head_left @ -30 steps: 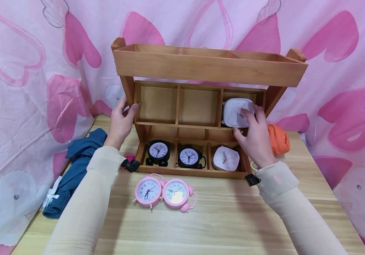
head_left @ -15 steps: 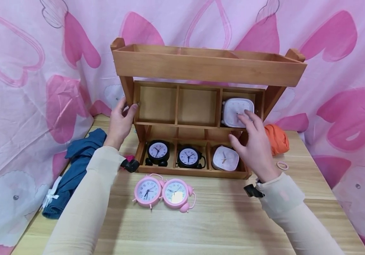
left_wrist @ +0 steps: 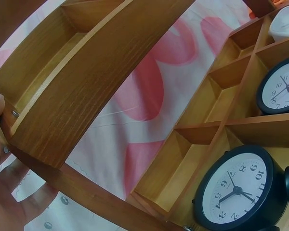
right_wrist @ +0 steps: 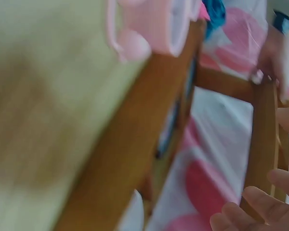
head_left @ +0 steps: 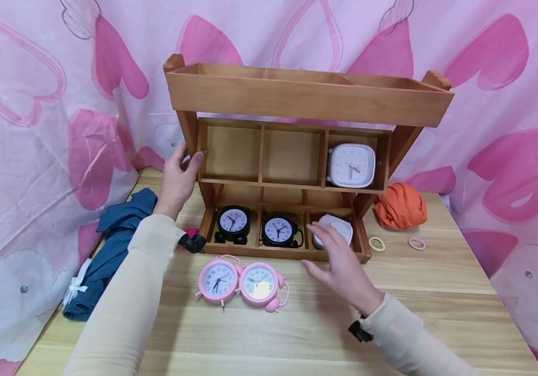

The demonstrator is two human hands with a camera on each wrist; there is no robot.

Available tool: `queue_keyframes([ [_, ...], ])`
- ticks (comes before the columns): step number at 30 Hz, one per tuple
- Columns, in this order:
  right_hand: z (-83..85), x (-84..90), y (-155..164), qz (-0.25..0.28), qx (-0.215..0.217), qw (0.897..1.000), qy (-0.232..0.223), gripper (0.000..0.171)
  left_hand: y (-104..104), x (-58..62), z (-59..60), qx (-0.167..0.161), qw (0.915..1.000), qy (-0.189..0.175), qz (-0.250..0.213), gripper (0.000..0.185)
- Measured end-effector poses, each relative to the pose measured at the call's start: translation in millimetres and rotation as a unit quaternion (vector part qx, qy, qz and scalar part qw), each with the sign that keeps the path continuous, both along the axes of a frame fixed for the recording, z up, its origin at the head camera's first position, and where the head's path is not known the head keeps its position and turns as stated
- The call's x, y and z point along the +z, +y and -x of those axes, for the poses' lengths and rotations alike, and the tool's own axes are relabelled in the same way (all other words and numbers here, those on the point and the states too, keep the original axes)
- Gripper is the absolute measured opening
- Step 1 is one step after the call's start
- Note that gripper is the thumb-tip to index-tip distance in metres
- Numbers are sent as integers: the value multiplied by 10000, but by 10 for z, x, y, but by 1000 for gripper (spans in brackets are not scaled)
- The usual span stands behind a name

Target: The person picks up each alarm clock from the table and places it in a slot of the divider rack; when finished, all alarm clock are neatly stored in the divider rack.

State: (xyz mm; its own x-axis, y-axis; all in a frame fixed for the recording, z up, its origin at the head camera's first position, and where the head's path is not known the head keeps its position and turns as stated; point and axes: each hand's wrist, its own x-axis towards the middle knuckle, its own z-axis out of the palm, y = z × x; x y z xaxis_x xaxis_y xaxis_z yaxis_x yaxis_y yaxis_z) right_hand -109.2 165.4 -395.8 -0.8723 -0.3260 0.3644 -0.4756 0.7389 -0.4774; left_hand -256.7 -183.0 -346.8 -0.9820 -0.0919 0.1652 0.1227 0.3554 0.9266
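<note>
A three-tier wooden shelf (head_left: 308, 101) stands on the table, divided into compartments. My left hand (head_left: 178, 180) grips its left side at the middle tier, thumb in front and fingers behind. In the middle tier's right compartment sits a white alarm clock (head_left: 351, 165). The bottom tier holds a black alarm clock (head_left: 233, 221), a second black alarm clock (head_left: 278, 231) and another white alarm clock (head_left: 339, 225), partly hidden by my right hand (head_left: 344, 269). That hand hovers with fingers spread, holding nothing. Before the shelf lie two pink alarm clocks, one left (head_left: 218, 282), one right (head_left: 258, 284).
Dark blue cloth (head_left: 118, 250) with a white bow lies at left. Right of the shelf are an orange cloth bundle (head_left: 400, 206), a yellow ring (head_left: 377, 244) and a pink ring (head_left: 416, 243). A patterned pink curtain (head_left: 508, 156) hangs behind the table (head_left: 269, 344).
My right hand has left the upper white clock and moved down and toward me, uncovering the clock's face and the rings. My left hand stays where it was.
</note>
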Motion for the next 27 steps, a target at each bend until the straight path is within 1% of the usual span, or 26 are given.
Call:
queue_keyframes([
  [4,-81,-169,-103,-71,172,9993,-326,79,6,3,-9,14,10000,-22,-11,65],
  [9,-174,-361,-216,-169,247,9968,-741,87,8,1,-13,-12,10000,18,-48,65],
  [15,-299,-624,-347,-445,504,9872,-1444,100,0,0,-10,-4,9999,98,-48,64],
  [18,-338,-730,-405,-554,593,9823,-1689,106,3,-7,2,-5,9999,122,-33,64],
  [24,-343,-843,-509,-835,623,9726,-2080,113,6,-5,-9,13,10000,57,-25,64],
  [27,-336,-855,-552,-951,620,9707,-2119,113,5,3,-15,9,10000,21,-54,63],
])
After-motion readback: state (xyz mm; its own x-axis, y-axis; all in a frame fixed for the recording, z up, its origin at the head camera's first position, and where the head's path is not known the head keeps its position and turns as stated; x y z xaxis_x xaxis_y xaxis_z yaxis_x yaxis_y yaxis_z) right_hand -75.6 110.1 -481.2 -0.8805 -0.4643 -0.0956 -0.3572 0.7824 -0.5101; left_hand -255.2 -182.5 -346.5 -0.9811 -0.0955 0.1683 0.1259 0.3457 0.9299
